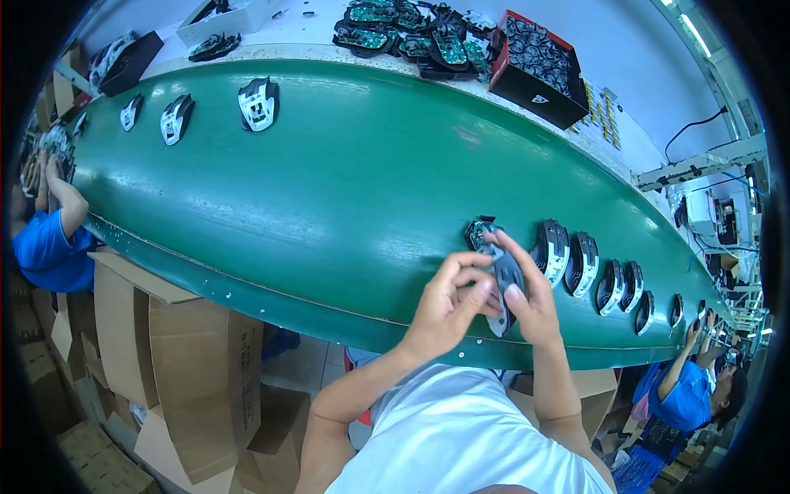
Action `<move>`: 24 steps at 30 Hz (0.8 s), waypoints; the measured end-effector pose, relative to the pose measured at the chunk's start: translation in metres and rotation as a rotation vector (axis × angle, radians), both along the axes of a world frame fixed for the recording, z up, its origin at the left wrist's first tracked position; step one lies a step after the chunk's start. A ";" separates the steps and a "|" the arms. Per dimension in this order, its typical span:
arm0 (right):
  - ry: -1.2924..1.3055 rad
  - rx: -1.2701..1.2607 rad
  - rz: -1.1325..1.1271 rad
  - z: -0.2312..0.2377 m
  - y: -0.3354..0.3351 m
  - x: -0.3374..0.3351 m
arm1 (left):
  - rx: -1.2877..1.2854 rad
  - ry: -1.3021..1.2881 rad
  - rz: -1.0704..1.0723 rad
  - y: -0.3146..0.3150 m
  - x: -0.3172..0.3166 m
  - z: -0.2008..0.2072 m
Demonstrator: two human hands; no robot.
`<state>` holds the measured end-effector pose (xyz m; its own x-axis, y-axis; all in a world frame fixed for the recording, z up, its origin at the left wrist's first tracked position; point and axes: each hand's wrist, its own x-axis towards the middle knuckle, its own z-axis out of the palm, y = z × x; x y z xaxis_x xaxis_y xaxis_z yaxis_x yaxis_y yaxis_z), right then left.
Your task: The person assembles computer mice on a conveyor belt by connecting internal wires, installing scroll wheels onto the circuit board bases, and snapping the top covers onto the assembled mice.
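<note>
I hold a half-built computer mouse (496,272) in both hands over the near edge of the green belt surface (329,189). My right hand (531,296) wraps it from the right: its fingers (510,247) lie across the top of the grey shell, and the thumb presses against the lower part. My left hand (448,300) comes in from the left with its fingers (471,262) curled narrow, their tips touching the shell's left side. The mouse stands tilted, its green circuit board (479,230) showing at the upper end, just above my fingertips. Just beside my right hand, a row of mouse shells (586,267) runs along the belt to the right. Well apart, at the far left of the belt, lie three more shells (258,104). Beyond the belt sit a black box of parts (535,66) and a pile of green boards (411,33).
</note>
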<state>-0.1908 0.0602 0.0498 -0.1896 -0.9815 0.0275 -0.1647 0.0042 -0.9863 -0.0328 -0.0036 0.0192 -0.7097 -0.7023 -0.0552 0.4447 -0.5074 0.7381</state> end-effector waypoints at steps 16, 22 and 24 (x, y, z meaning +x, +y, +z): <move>1.105 0.042 -0.051 -0.022 -0.017 0.001 | -0.731 -0.457 0.323 -0.007 0.059 -0.028; 1.152 -0.012 -0.089 -0.037 -0.027 0.005 | -0.702 -0.447 0.318 -0.009 0.064 -0.031; 1.185 -0.040 -0.074 -0.043 -0.025 0.001 | -0.714 -0.440 0.300 -0.005 0.067 -0.029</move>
<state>-0.1899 0.0356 0.0072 -0.0816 -0.9638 0.2539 -0.9754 0.0249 -0.2189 0.0340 -0.0086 -0.0100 -0.5080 -0.8266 0.2424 0.0865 0.2310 0.9691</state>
